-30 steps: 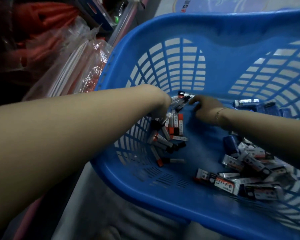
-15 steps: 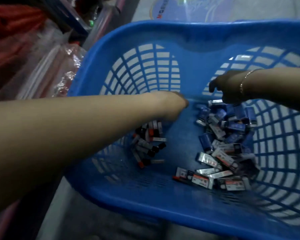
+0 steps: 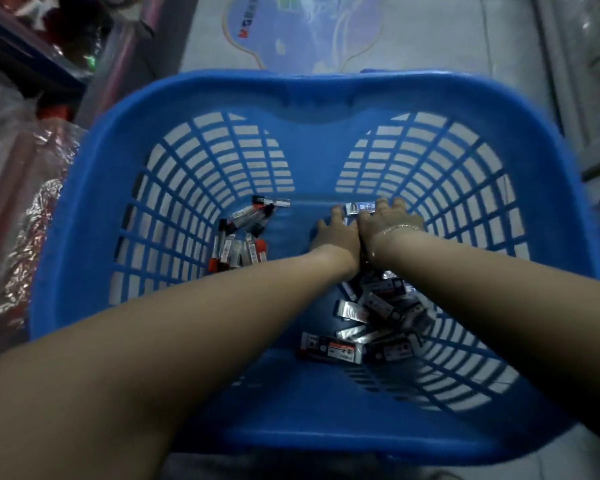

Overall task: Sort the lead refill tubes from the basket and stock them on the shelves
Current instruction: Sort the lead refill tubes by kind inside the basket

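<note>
The lead refill tubes lie on the floor of the blue basket (image 3: 84, 237) in two groups. A left cluster (image 3: 238, 244) of clear tubes with red and black caps sits near the left lattice wall, some lying flat, some leaning against each other. A right heap (image 3: 378, 317) of boxed and labelled tubes spreads from under the wrists toward the near right corner, with one red-and-white labelled tube (image 3: 329, 348) at its near edge. A single tube with a pale label (image 3: 360, 206) lies at the far edge of the basket floor, just beyond the fingertips.

Both arms reach in from the near side, forearms converging so the two hands meet side by side at the far middle of the basket floor. The left hand (image 3: 336, 233) is palm down, fingers spread and fairly straight, pressed low against the floor; nothing shows gripped in it. The right hand (image 3: 390, 220), touching the left along its inner edge, is also palm down with its knuckles raised and fingers reaching toward the pale-labelled tube; whether those fingers hold anything beneath them I cannot tell. A thin bracelet (image 3: 394, 229) crosses the right wrist.

Outside the basket, crinkled plastic-wrapped goods (image 3: 25, 209) stand at the left, and a printed floor mat (image 3: 302, 29) lies beyond the far rim.
</note>
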`<state>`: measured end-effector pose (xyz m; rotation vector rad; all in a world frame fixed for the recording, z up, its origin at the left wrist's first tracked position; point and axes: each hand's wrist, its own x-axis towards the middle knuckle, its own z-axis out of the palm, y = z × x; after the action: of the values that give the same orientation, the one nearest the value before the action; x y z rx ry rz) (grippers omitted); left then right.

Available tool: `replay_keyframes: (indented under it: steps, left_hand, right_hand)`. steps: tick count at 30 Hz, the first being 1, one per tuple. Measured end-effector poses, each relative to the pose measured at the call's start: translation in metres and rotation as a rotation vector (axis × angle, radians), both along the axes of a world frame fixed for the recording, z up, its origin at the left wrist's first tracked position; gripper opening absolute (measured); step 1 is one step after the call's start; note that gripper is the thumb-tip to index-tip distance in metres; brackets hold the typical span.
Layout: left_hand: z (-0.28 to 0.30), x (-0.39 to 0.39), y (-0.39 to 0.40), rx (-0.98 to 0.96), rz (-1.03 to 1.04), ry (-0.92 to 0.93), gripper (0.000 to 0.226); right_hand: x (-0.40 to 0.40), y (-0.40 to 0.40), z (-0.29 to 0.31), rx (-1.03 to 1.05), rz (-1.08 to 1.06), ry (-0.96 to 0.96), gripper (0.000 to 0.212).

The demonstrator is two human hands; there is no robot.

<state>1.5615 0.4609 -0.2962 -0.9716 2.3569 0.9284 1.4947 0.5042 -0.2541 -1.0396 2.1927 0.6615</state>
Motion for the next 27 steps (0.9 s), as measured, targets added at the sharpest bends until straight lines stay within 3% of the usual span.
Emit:
replay_keyframes:
  steps: [6, 8, 10, 15, 19, 22, 24, 27]
  left_hand:
    - [0.001, 0.033, 0.003, 0.083, 0.105, 0.108, 0.044]
    - [-0.001, 0.045, 0.006, 0.118, 0.214, 0.169, 0.048]
    - [-0.003, 0.053, 0.009, 0.181, 0.285, 0.206, 0.066]
    - [-0.008, 0.048, 0.011, 0.236, 0.218, 0.135, 0.105]
    - [-0.017, 0.046, 0.01, 0.212, 0.126, 0.062, 0.103]
    - [-0.019, 0.043, 0.007, 0.13, 0.105, 0.119, 0.082]
    - [-0.021, 0.042, 0.006, 0.091, 0.08, 0.171, 0.071]
    - [-0.026, 0.041, 0.007, 0.094, 0.026, 0.229, 0.094]
  right_hand:
    - [0.003, 0.003, 0.025, 0.05, -0.025, -0.165, 0.043]
    - [-0.009, 0.007, 0.031, -0.008, -0.065, -0.126, 0.044]
    - [-0.015, 0.008, 0.033, -0.006, -0.104, -0.03, 0.053]
    - [-0.009, 0.017, 0.027, 0.076, -0.143, -0.018, 0.041]
    - [-0.003, 0.023, 0.017, 0.252, 0.019, 0.07, 0.04]
    - [0.005, 0.024, 0.007, 0.312, 0.136, 0.086, 0.055]
    - [0.009, 0.026, 0.003, 0.223, 0.049, 0.061, 0.069]
    - [0.007, 0.028, -0.003, 0.102, -0.02, -0.031, 0.107]
